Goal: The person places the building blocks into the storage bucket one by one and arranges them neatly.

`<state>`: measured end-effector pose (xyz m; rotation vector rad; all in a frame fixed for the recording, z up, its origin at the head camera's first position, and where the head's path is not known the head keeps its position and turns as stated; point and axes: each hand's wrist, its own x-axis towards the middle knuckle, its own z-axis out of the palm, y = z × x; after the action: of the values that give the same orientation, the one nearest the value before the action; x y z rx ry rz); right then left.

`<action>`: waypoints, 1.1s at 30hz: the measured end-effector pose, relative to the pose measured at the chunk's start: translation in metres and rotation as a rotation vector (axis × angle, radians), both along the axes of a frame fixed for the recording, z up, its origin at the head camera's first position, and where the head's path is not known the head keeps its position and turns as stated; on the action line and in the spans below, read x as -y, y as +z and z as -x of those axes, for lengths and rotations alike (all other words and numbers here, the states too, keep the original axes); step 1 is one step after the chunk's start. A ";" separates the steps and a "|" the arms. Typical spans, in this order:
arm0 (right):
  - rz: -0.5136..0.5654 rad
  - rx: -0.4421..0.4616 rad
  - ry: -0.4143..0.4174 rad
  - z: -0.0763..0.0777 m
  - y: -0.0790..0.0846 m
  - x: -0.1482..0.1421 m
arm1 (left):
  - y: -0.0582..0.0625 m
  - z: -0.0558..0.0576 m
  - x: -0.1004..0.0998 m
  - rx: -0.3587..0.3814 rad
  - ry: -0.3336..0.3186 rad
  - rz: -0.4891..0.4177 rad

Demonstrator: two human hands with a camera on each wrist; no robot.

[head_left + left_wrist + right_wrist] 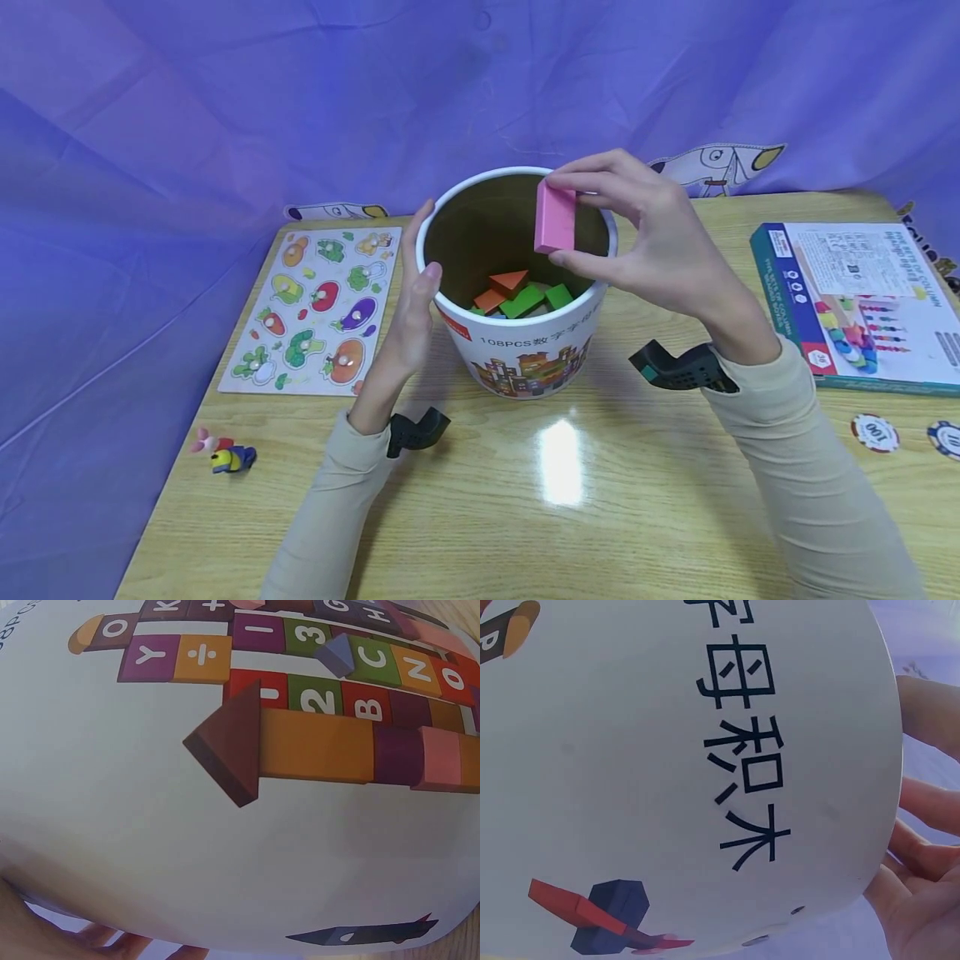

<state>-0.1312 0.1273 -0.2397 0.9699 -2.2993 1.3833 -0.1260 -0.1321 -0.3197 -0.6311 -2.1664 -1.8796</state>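
A pink rectangular block [555, 218] is pinched between the thumb and fingertips of my right hand [645, 221], over the right side of a bucket's mouth. The white bucket [517, 346] stands upright, printed with colourful letter blocks. Inside it lie several blocks, among them an orange triangular block [509, 282] and a green block [522, 301]. Against the bucket's left side rests my left hand [412, 312], fingers extended along the wall and thumb at the rim. In the right wrist view the bucket wall fills most of the picture and the pink block is hidden.
Left of the bucket lies a vegetable puzzle board [311, 310]. Small toy figures [233, 458] sit near the table's left edge. A boxed game [870, 304] lies on the right, with poker chips [875, 433] in front of it. A purple cloth [450, 92] hangs behind the table.
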 end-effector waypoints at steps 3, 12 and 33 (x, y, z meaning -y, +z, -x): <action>0.019 0.016 0.011 0.000 0.000 0.001 | 0.000 0.000 0.000 0.004 -0.001 0.004; 0.116 0.031 0.099 0.003 -0.001 0.003 | 0.001 -0.001 -0.001 -0.006 0.002 0.001; 0.401 0.347 -0.052 0.057 -0.074 -0.058 | 0.000 0.000 -0.001 -0.007 0.003 -0.015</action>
<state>-0.1886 0.1851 -0.3135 0.5782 -2.1149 2.0181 -0.1256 -0.1311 -0.3198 -0.6299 -2.1457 -1.8880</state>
